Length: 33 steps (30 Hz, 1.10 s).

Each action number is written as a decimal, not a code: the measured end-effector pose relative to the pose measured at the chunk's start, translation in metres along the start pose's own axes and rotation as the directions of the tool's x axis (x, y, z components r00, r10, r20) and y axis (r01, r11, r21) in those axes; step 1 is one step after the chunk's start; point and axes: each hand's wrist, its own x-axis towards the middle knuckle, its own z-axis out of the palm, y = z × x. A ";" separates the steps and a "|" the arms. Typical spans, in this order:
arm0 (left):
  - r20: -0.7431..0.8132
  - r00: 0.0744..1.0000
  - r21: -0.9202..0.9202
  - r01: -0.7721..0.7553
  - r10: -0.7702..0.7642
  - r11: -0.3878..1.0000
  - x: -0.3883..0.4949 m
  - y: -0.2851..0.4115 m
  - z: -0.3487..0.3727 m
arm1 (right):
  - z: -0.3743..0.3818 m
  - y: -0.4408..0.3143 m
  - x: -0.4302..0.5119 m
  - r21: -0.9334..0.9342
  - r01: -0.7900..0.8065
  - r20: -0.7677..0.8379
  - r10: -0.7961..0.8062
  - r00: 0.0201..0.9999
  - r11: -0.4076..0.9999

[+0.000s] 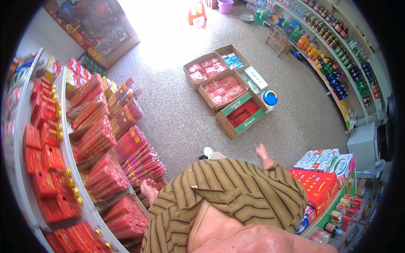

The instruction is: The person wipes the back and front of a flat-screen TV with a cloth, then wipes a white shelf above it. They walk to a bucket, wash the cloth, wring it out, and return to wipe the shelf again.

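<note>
My left hand [149, 189] hangs at my left side with its fingers loosely curled and nothing visible in it. It is nearest to the wrapped pink and purple bundles [144, 164] at the edge of the shelving; I cannot tell whether it touches them. To my right, my right hand [262, 155] is held out over the floor, blurred and with no object visible in it. Ahead on the speckled floor [171, 104] stand open cardboard boxes. The closest, a green-banded carton [227, 123], contains red packets [243, 114]. Pink wrapped packs [225, 89] fill the box behind it.
Shelving [68, 139] with red boxes and long red bundles runs along my left. Stacked cartons [316, 186] stand close at my right. A blue-lidded tub [270, 98] adjoins the floor boxes. Farther off are a wooden chair [278, 39], bottle shelves [332, 47] and an orange stool [196, 13].
</note>
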 end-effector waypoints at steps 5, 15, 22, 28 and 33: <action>-0.023 0.987 0.134 -0.157 0.161 0.979 0.082 0.071 0.086 | 0.070 -0.334 0.228 -0.067 0.464 0.232 -0.438 0.869 0.884; 0.102 0.994 0.410 -0.071 0.032 0.909 0.371 0.160 0.366 | 0.185 -0.543 0.403 -0.026 0.398 0.326 -0.369 0.870 0.917; 0.726 0.676 0.406 -0.566 0.122 0.717 0.480 0.296 0.785 | 0.168 -0.379 0.316 0.075 -0.454 -0.191 0.460 0.867 0.888; 0.918 0.394 0.316 -0.801 0.051 0.508 0.484 0.281 1.020 | 0.223 -0.390 0.328 0.240 -0.807 -0.189 0.841 0.506 0.540; 0.814 0.540 0.575 -0.694 -0.215 0.433 0.552 0.235 1.105 | 0.282 -0.516 0.606 0.168 -0.417 -0.202 0.445 0.872 0.893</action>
